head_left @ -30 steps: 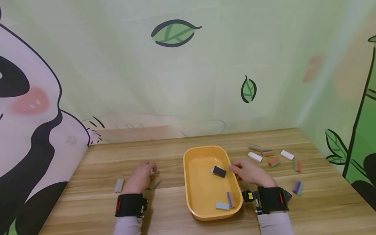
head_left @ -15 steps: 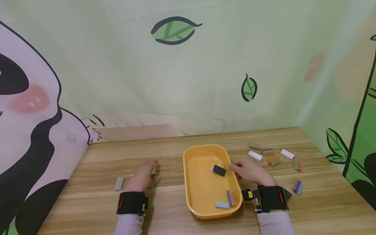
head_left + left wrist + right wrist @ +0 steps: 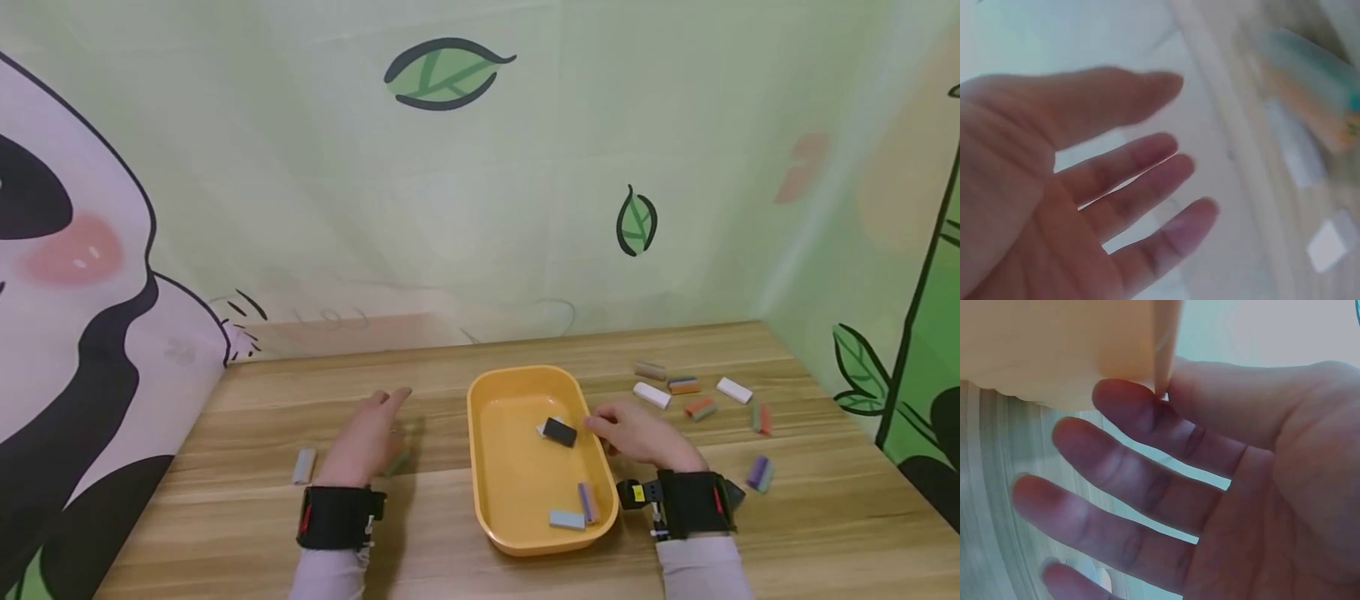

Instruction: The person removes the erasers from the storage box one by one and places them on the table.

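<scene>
My left hand [image 3: 362, 442] hovers over the left part of the table with fingers extended. The left wrist view shows its palm with nothing held. Below and right of it lies a two-tone orange and green block [image 3: 1310, 87], partly hidden by the hand in the head view, and two small white blocks [image 3: 1297, 144] lie near it. My right hand [image 3: 641, 435] pinches the right rim of the yellow tray [image 3: 487, 500] between thumb and index finger, its other fingers spread below. Inside the tray are a black block [image 3: 559, 432] over a white one, a pale blue block [image 3: 567, 520] and a purple-brown block [image 3: 588, 502].
A grey block [image 3: 303, 466] lies left of my left hand. Several white and two-tone blocks, among them a white block [image 3: 652, 395], are scattered on the right of the table [image 3: 435, 533]. A dark block [image 3: 735, 495] sits partly behind my right wrist strap. A printed cloth backdrop stands behind.
The left hand has lifted away from the blocks near it and its fingers have straightened. The right hand keeps its pinch on the tray rim, and the tray's contents look the same.
</scene>
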`<state>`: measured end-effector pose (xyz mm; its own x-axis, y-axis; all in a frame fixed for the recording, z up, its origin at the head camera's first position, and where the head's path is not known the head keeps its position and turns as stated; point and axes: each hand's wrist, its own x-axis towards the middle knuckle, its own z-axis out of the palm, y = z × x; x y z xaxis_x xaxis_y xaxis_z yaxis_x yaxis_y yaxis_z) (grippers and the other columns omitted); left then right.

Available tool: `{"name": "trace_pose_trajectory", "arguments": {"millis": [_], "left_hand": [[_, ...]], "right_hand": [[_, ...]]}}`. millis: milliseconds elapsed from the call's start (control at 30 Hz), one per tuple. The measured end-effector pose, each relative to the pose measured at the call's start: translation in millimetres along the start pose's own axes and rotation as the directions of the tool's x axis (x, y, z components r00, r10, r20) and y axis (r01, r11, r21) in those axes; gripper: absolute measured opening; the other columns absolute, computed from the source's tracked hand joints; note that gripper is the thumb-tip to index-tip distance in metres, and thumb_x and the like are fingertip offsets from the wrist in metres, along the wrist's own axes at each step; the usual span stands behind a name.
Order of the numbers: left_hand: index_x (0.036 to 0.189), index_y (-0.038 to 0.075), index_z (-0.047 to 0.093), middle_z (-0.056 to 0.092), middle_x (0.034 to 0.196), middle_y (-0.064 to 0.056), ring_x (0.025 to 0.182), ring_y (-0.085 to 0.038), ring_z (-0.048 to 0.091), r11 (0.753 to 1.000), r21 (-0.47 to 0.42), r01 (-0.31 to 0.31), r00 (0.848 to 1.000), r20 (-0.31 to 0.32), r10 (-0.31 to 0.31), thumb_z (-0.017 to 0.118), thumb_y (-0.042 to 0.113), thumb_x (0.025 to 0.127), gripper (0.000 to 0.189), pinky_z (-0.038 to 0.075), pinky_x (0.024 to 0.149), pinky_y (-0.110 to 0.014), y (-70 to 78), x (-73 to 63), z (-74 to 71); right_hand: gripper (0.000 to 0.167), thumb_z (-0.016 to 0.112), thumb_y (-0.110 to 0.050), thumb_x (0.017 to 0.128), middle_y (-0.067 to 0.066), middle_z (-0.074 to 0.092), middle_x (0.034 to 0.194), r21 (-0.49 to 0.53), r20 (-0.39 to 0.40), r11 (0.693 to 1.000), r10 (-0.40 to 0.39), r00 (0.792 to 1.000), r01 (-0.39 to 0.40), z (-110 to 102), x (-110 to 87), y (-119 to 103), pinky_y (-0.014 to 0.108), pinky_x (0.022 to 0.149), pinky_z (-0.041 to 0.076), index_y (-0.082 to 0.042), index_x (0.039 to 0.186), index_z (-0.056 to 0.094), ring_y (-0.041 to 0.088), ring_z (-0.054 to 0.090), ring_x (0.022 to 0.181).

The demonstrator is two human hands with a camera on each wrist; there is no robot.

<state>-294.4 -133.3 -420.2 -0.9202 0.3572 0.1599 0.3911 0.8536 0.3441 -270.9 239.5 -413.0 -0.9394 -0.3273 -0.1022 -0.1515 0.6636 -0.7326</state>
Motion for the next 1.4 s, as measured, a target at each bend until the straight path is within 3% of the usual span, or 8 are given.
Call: {"name": "trace_pose_trajectory", "arguments": {"millis": [133,267,367,467,733,900,1067,1400], "left_hand": [[0.134,0.001,0.052,0.06,0.117,-0.02,0.104,-0.037,0.06,0.999,0.027,-0.026,1.0,0.013,0.025,0.07,-0.001,0.086,0.051,0.049,0.087,-0.047,21.9,0.6,-6.8],[0.126,0.001,0.058,0.063,0.111,-0.018,0.099,-0.034,0.063,0.991,0.052,-0.125,0.992,-0.026,0.126,0.073,0.01,0.087,0.042,0.051,0.083,-0.046,49.0,1.9,-3.6],[0.121,0.001,0.061,0.065,0.103,-0.015,0.088,-0.03,0.065,0.964,0.085,-0.25,0.966,-0.049,0.255,0.075,0.019,0.086,0.041,0.052,0.076,-0.041,70.4,3.2,4.7],[0.118,0.004,0.064,0.065,0.095,-0.008,0.078,-0.021,0.062,0.932,0.136,-0.337,0.94,-0.012,0.341,0.076,0.028,0.085,0.042,0.051,0.068,-0.033,96.2,4.5,14.9],[0.113,0.016,0.066,0.062,0.088,0.002,0.074,-0.01,0.06,0.85,0.178,-0.495,0.86,0.24,0.451,0.073,0.033,0.088,0.031,0.045,0.06,-0.026,153.4,-2.6,56.4],[0.11,0.018,0.067,0.062,0.088,0.004,0.079,-0.009,0.061,0.853,0.154,-0.499,0.845,0.308,0.438,0.075,0.027,0.086,0.027,0.047,0.063,-0.027,162.4,-6.5,71.4],[0.112,0.017,0.068,0.059,0.085,0.005,0.075,-0.008,0.057,0.871,0.08,-0.484,0.84,0.321,0.437,0.076,0.025,0.086,0.028,0.045,0.063,-0.023,160.5,-5.4,72.7],[0.104,0.023,0.071,0.059,0.083,0.006,0.076,-0.008,0.058,0.86,0.108,-0.498,0.841,0.301,0.449,0.072,0.012,0.087,0.02,0.046,0.062,-0.024,157.5,-5.0,76.5]], "right_hand": [[0.025,0.051,-0.018,0.102,0.007,0.054,0.068,-0.003,-0.002,1.0,-0.011,1.0,0.011,0,0.0,1,0.03,0.056,0.039,-0.005,0.084,0.064,0.016,0.048,0.059],[0.026,0.051,-0.019,0.102,0.007,0.055,0.068,-0.004,-0.003,1.0,-0.015,1.0,0.015,0,0.7,2,0.031,0.057,0.04,-0.006,0.084,0.064,0.016,0.049,0.059],[0.026,0.051,-0.019,0.102,0.008,0.056,0.069,-0.001,-0.001,1.0,-0.016,1.0,0.016,0,0.6,2,0.031,0.057,0.04,-0.005,0.085,0.064,0.016,0.049,0.06],[0.025,0.051,-0.018,0.102,0.007,0.056,0.069,0.0,0.0,1.0,-0.018,1.0,0.018,-1,0.1,3,0.031,0.057,0.04,-0.005,0.085,0.064,0.016,0.049,0.059],[0.026,0.051,-0.018,0.102,0.008,0.056,0.069,0.008,0.004,1.0,-0.003,1.0,0.003,-2,0.8,3,0.031,0.056,0.04,-0.005,0.083,0.063,0.016,0.049,0.059],[0.027,0.052,-0.02,0.102,0.007,0.056,0.068,-0.003,-0.002,1.0,-0.018,1.0,0.018,-1,0.1,4,0.031,0.056,0.039,-0.006,0.08,0.062,0.016,0.049,0.058],[0.027,0.052,-0.019,0.102,0.006,0.055,0.068,-0.008,-0.006,1.0,-0.02,1.0,0.02,0,0.7,3,0.031,0.057,0.04,-0.006,0.081,0.063,0.016,0.049,0.059],[0.027,0.052,-0.02,0.102,0.007,0.056,0.069,-0.016,-0.007,1.0,-0.001,1.0,0.0,1,2.0,1,0.031,0.056,0.039,-0.007,0.082,0.063,0.016,0.05,0.059]]}}
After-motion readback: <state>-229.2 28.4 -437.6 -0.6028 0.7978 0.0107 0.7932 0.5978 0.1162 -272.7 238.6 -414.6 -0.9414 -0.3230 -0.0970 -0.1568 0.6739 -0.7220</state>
